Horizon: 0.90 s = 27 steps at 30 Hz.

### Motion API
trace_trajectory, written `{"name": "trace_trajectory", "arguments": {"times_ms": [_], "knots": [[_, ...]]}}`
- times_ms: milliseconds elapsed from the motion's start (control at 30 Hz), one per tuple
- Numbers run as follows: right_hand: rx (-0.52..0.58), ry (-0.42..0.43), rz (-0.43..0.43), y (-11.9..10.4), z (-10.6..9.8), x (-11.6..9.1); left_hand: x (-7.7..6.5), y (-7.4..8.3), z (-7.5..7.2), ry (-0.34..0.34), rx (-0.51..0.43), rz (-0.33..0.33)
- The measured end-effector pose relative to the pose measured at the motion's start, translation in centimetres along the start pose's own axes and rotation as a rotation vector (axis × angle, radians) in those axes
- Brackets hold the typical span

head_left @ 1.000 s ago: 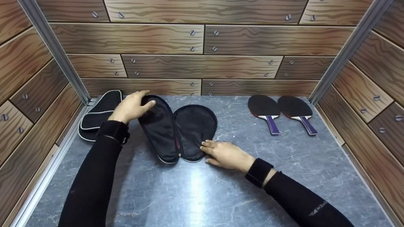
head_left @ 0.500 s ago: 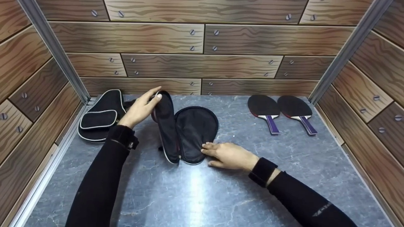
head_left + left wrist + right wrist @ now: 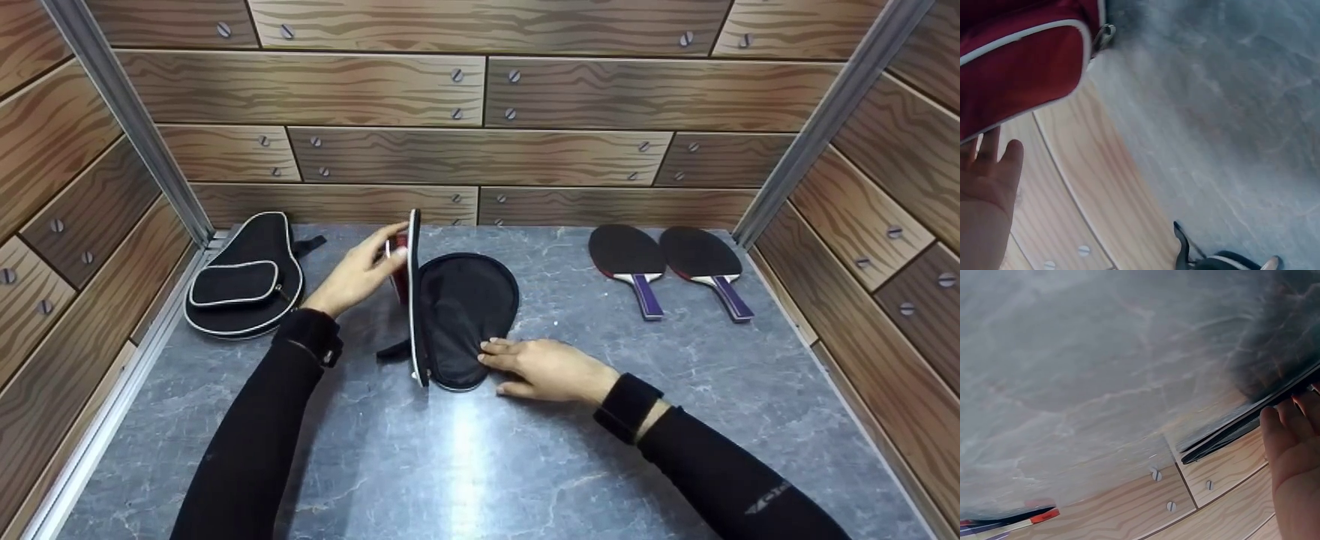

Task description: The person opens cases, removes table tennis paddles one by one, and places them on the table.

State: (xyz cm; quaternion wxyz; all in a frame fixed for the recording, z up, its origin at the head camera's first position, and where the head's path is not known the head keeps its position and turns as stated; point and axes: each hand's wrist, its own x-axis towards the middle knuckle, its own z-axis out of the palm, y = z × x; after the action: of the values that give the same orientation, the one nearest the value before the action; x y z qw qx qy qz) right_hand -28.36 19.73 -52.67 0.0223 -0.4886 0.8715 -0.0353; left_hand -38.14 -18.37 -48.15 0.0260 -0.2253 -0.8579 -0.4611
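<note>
A paddle case lies unzipped on the table, its black-lined half (image 3: 465,315) flat. The other half (image 3: 415,300) stands nearly upright on edge along the fold. That half's outside is red with a white-piped zip pocket (image 3: 1027,73). My left hand (image 3: 356,274) touches this red outer side near the top, fingers extended and thumb apart; in the left wrist view its fingertips are partly hidden by the pocket. My right hand (image 3: 544,369) rests fingertips on the flat half's lower right edge, fingers straight.
A closed black paddle case (image 3: 240,281) with white piping and a front pocket lies at back left. Two black-faced table tennis paddles with purple handles, one inner (image 3: 628,259) and one outer (image 3: 705,259), lie at back right. Wood-print walls (image 3: 480,157) surround the grey table.
The raised half of the case has swung from lying tilted left to nearly upright, showing its red outside. My left hand has moved right with it. My right hand has barely moved.
</note>
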Motion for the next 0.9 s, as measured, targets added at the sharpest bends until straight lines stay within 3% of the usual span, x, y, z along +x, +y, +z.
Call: {"name": "trace_trajectory", "arguments": {"times_ms": [333,600,900], "knots": [[0.03,-0.014,-0.001,0.2,0.0,0.1,0.4,-0.2,1.7,-0.094,0.032,0.041],[0.03,-0.002,-0.041,1.0,-0.2,-0.4,1.5,-0.4,4.1,-0.126,0.21,0.114],[0.023,0.032,-0.07,2.3,-1.0,-1.4,2.2,0.4,5.7,-0.136,0.33,0.092]]}}
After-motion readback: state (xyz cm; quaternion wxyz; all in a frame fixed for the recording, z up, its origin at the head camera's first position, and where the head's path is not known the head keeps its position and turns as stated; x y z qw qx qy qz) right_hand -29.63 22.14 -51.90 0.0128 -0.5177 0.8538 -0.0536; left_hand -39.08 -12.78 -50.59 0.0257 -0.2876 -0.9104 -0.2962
